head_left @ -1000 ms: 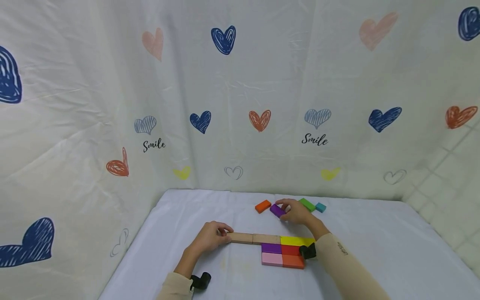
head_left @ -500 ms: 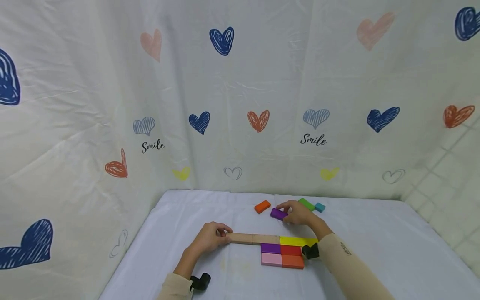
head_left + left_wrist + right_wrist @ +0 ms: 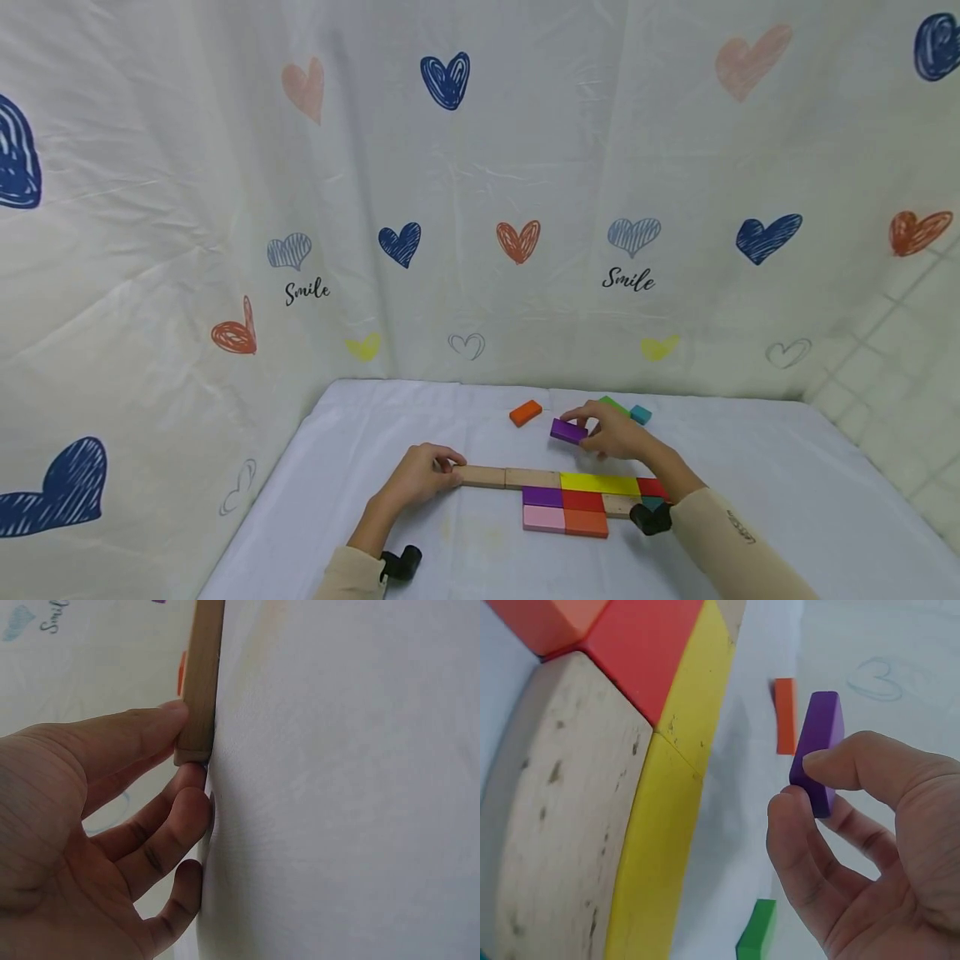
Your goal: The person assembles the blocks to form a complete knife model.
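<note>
My right hand (image 3: 613, 432) pinches a purple block (image 3: 567, 431) between thumb and fingers, held over the white cloth behind the row of blocks. In the right wrist view the purple block (image 3: 817, 742) stands tilted, thumb on its near face. My left hand (image 3: 422, 477) holds the left end of a plain wooden block (image 3: 482, 477), thumb and fingertips at its end. A second wooden block (image 3: 532, 478) and a yellow strip (image 3: 598, 483) continue that row to the right. Below it lie another purple block (image 3: 542, 497), red (image 3: 582, 501), pink (image 3: 543, 518) and orange-red (image 3: 587, 523) blocks.
Loose at the back lie an orange block (image 3: 526, 413), a green block (image 3: 614, 405) partly behind the right hand, and a teal block (image 3: 641, 414). A spotted wooden block (image 3: 562, 810) fills the right wrist view's left side. A heart-printed curtain (image 3: 480, 167) hangs behind.
My right hand has drawn the purple block right and toward the row, away from the orange block. A red block and a spotted wooden one now show past the sleeve. The left hand stays put.
</note>
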Demonstrator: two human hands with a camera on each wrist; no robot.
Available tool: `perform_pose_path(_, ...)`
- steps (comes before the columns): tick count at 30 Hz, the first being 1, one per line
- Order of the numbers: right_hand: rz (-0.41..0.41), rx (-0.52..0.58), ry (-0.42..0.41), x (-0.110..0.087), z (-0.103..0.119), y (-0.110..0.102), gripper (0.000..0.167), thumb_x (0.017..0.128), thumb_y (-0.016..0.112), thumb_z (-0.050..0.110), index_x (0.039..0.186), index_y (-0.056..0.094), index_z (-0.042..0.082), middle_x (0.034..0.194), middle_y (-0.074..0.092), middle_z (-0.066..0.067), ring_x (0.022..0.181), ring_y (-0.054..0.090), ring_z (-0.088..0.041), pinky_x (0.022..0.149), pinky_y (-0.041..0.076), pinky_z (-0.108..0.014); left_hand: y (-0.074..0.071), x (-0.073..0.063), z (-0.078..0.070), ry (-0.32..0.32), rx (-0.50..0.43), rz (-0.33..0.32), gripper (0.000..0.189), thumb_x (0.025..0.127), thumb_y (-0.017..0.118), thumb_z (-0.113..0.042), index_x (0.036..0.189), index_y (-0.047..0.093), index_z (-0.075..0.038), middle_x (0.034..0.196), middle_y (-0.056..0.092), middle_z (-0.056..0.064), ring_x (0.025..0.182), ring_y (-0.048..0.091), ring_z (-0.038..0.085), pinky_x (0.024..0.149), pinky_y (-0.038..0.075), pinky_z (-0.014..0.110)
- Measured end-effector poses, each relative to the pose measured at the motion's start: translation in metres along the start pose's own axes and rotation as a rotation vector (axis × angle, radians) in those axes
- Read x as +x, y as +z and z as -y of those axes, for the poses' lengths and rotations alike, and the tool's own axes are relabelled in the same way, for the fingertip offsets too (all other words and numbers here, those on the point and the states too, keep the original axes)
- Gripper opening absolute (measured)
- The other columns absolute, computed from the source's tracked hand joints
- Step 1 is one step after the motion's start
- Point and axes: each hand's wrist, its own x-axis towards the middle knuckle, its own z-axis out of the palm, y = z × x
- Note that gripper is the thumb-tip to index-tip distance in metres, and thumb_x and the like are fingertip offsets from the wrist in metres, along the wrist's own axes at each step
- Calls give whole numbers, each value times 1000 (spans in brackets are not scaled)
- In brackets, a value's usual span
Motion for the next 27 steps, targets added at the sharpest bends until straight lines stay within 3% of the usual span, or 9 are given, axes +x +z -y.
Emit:
perform_pose_path(8,8,18,-34,-38,1,-7,50,88,75,3,135,65,15,121,60,-13,88,63,-19,62,60,-32,0,1,0,-3,-3,5,16,87,81,-17,103,79,-19,81,64,-6,68,53,8,58,44,22)
perform_pose_path(16,-4,-78,-88,-75,-4,-13,47,87,78,11,133,67,16,110,61,-5,88,62,-15,67,56,-23,0,0,-2,-14,-4,5,16,87,81,-17,103,79,-19,81,63,-6,69,54,8,59,44,23)
perform_pose_path(27,2,-26,-6,-115,-22,-12,45,85,79,12,128,70,20,108,58,-4,89,56,-14,63,55,-26,-1,-1,-3,-1,-8,3,16,87,81,-16,103,79,-18,81,64,-5,69,53,9,59,44,23)
